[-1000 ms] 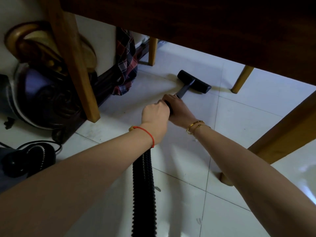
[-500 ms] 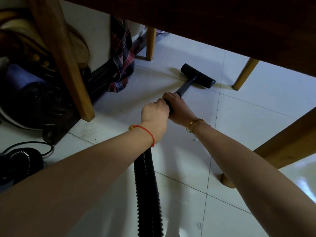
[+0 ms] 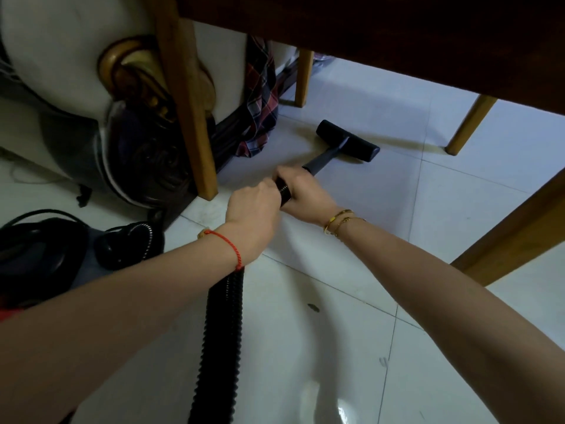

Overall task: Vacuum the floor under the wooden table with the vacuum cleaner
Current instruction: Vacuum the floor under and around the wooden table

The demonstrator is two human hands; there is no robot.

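Both my hands grip the black vacuum wand. My left hand (image 3: 253, 209) holds its ribbed end where the corrugated black hose (image 3: 220, 338) joins; my right hand (image 3: 302, 191) holds it just ahead. The wand (image 3: 324, 159) slants forward to the black floor nozzle (image 3: 348, 140), which lies flat on the white tiled floor (image 3: 397, 209) under the dark wooden table (image 3: 397, 35). The hose runs back toward me between my forearms.
Table legs stand at the near left (image 3: 189, 117), far back (image 3: 304, 78), far right (image 3: 467, 123) and near right (image 3: 513, 228). A dark carved piece of furniture (image 3: 146, 160) and plaid cloth (image 3: 260, 111) sit left. The vacuum body (image 3: 46, 249) rests at lower left.
The nozzle has come back slightly toward me and the near left leg. My hands drew the wand back with it, and my view shifted right and down.
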